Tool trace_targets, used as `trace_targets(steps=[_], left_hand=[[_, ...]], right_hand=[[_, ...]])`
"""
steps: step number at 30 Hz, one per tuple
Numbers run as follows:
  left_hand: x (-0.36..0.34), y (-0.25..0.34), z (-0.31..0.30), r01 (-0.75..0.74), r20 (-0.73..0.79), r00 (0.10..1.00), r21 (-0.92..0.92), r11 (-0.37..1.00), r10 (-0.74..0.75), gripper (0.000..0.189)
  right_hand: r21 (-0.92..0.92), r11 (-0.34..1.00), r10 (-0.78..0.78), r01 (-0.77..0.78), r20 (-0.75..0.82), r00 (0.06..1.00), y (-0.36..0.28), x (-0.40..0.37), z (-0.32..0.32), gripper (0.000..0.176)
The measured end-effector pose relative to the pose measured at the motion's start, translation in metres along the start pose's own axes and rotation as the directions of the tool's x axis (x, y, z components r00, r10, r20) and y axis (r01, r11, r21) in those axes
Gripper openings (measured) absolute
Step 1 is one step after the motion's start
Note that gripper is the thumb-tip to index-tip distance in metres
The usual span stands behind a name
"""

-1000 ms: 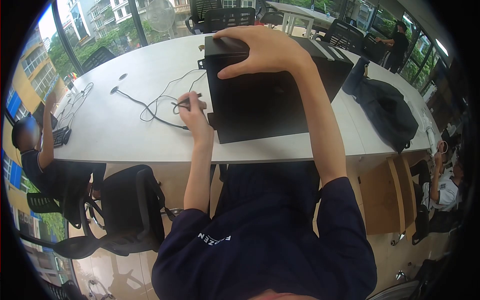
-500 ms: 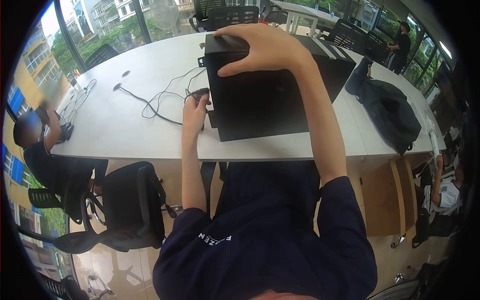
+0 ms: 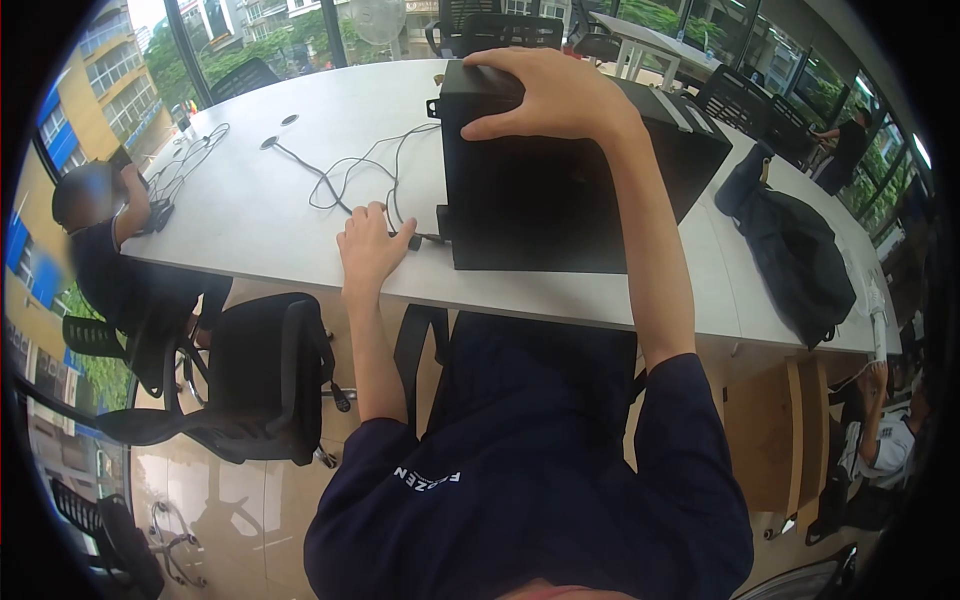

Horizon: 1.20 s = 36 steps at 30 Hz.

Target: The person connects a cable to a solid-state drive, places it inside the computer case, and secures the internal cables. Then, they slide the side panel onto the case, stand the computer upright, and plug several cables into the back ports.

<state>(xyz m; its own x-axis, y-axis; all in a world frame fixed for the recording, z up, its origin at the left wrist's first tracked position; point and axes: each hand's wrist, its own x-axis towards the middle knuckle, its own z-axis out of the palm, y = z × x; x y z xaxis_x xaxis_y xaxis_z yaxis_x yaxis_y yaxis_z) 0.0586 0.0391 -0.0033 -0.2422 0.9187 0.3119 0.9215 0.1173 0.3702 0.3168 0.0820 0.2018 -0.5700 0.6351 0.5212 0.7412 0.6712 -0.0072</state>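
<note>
A black computer case (image 3: pixel 540 205) stands on the white table in front of me. My right hand (image 3: pixel 560 95) spans its upper left part, thumb on the near face and fingers over the top edge, gripping it. Left of the case, my left hand (image 3: pixel 372 245) is low over the table with its fingers apart. By its thumb lies a small black plug (image 3: pixel 415 242), with a short dark piece reaching toward the case's lower left side. Thin dark cables (image 3: pixel 345 185) loop over the table beyond the left hand.
A dark jacket or bag (image 3: pixel 800 250) lies on the table (image 3: pixel 340 100) to the right. At the left end a person (image 3: pixel 95 215) sits near more cables (image 3: pixel 195 160). Another person (image 3: pixel 890 435) is at the far right. Office chairs (image 3: pixel 265 380) stand around the table.
My left hand has moved down and away from the case's side, and its fingers have spread off the black connector. The right hand stays on the case. The whole view has shifted slightly.
</note>
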Motion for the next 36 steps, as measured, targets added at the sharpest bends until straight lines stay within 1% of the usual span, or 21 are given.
trace_targets(steps=[1, 2, 3, 4, 5, 6, 8, 9, 10, 11, 12, 14, 15, 17, 21, 22, 23, 26, 27, 31, 36], left_hand=[[-0.002, 0.0, 0.003, -0.115, -0.122, 0.987, -0.083, 0.99, 0.104, 0.05], [-0.005, 0.004, -0.001, -0.238, -0.251, 0.948, -0.148, 0.96, 0.196, 0.047], [-0.008, 0.011, -0.004, -0.236, -0.253, 0.948, -0.144, 0.961, 0.194, 0.047], [-0.011, 0.022, -0.007, -0.319, -0.284, 0.935, -0.417, 0.851, 0.211, 0.044], [-0.016, 0.037, -0.012, -0.381, -0.321, 0.922, -0.648, 0.659, 0.217, 0.044], [-0.022, 0.048, -0.015, -0.381, -0.322, 0.922, -0.645, 0.663, 0.217, 0.044], [-0.037, 0.07, -0.015, -0.524, -0.424, 0.851, -0.659, 0.539, 0.31, 0.057], [-0.043, 0.08, -0.011, -0.526, -0.425, 0.85, -0.657, 0.54, 0.311, 0.057], [-0.048, 0.089, -0.007, -0.564, -0.483, 0.823, -0.626, 0.538, 0.301, 0.062], [-0.05, 0.095, -0.003, -0.6, -0.541, 0.791, -0.594, 0.536, 0.287, 0.068], [-0.05, 0.098, 0.001, -0.603, -0.544, 0.788, -0.593, 0.534, 0.287, 0.068], [-0.049, 0.101, 0.009, -0.586, -0.57, 0.79, -0.597, 0.548, 0.224, 0.069], [-0.048, 0.103, 0.014, -0.585, -0.571, 0.791, -0.599, 0.547, 0.221, 0.069], [-0.048, 0.105, 0.021, -0.603, -0.638, 0.755, -0.586, 0.541, 0.151, 0.067], [-0.044, 0.103, 0.025, -0.604, -0.647, 0.75, -0.585, 0.541, 0.138, 0.066], [-0.043, 0.101, 0.025, -0.603, -0.644, 0.748, -0.555, 0.574, 0.163, 0.067], [-0.043, 0.099, 0.025, -0.601, -0.64, 0.745, -0.523, 0.605, 0.187, 0.068], [-0.043, 0.104, 0.028, -0.619, -0.661, 0.725, -0.504, 0.602, 0.193, 0.071], [-0.043, 0.105, 0.028, -0.622, -0.661, 0.725, -0.505, 0.598, 0.196, 0.071], [-0.043, 0.105, 0.029, -0.614, -0.648, 0.731, -0.492, 0.617, 0.211, 0.075], [-0.041, 0.105, 0.032, -0.615, -0.657, 0.725, -0.485, 0.622, 0.205, 0.076]], right_hand=[[0.001, 1.0, -0.01, 0.011, -0.01, 1.0, 0.0, 0.0, 0.0, 0.091], [0.002, 1.0, -0.02, 0.02, -0.02, 1.0, 0.0, -0.001, 0.0, 0.092], [0.005, 1.0, -0.023, 0.024, -0.023, 0.999, 0.0, -0.001, 0.0, 0.092], [0.007, 1.0, -0.027, 0.027, -0.019, 0.999, 0.0, -0.001, -0.001, 0.09], [0.007, 1.0, -0.03, 0.03, -0.015, 0.999, 0.0, -0.001, -0.001, 0.087], [0.011, 0.999, -0.033, 0.033, -0.018, 0.999, 0.0, -0.002, -0.002, 0.087], [0.001, 0.996, -0.089, 0.09, -0.074, 0.993, -0.003, -0.007, -0.004, 0.073], [0.001, 0.996, -0.09, 0.09, -0.078, 0.993, -0.003, -0.013, -0.003, 0.073], [-0.029, 0.976, -0.217, 0.215, -0.185, 0.959, -0.001, -0.022, 0.0, 0.062], [-0.076, 0.939, -0.343, 0.336, -0.283, 0.896, 0.0, -0.031, -0.001, 0.052], [-0.08, 0.938, -0.346, 0.337, -0.284, 0.894, -0.001, -0.045, -0.004, 0.052], [-0.02, 0.942, -0.316, 0.334, -0.379, 0.87, -0.001, -0.076, -0.01, 0.044], [-0.021, 0.942, -0.318, 0.335, -0.377, 0.87, 0.003, -0.087, -0.011, 0.044], [-0.061, 0.984, -0.176, 0.166, -0.445, 0.878, 0.015, -0.108, -0.012, 0.045], [-0.137, 0.99, -0.055, -0.039, -0.617, 0.785, 0.054, -0.133, -0.006, 0.043], [-0.149, 0.986, -0.039, -0.078, -0.654, 0.755, 0.064, -0.139, -0.005, 0.042], [-0.135, 0.986, -0.021, -0.095, -0.676, 0.737, 0.07, -0.142, -0.005, 0.041], [-0.182, 0.974, -0.023, -0.136, -0.674, 0.738, 0.071, -0.15, -0.003, 0.043], [-0.21, 0.967, -0.026, -0.147, -0.654, 0.756, 0.071, -0.151, -0.002, 0.049], [-0.249, 0.939, 0.018, -0.237, -0.653, 0.758, 0.054, -0.143, 0.0, 0.059], [-0.234, 0.958, 0.001, -0.168, -0.581, 0.814, 0.028, -0.121, -0.004, 0.057]])
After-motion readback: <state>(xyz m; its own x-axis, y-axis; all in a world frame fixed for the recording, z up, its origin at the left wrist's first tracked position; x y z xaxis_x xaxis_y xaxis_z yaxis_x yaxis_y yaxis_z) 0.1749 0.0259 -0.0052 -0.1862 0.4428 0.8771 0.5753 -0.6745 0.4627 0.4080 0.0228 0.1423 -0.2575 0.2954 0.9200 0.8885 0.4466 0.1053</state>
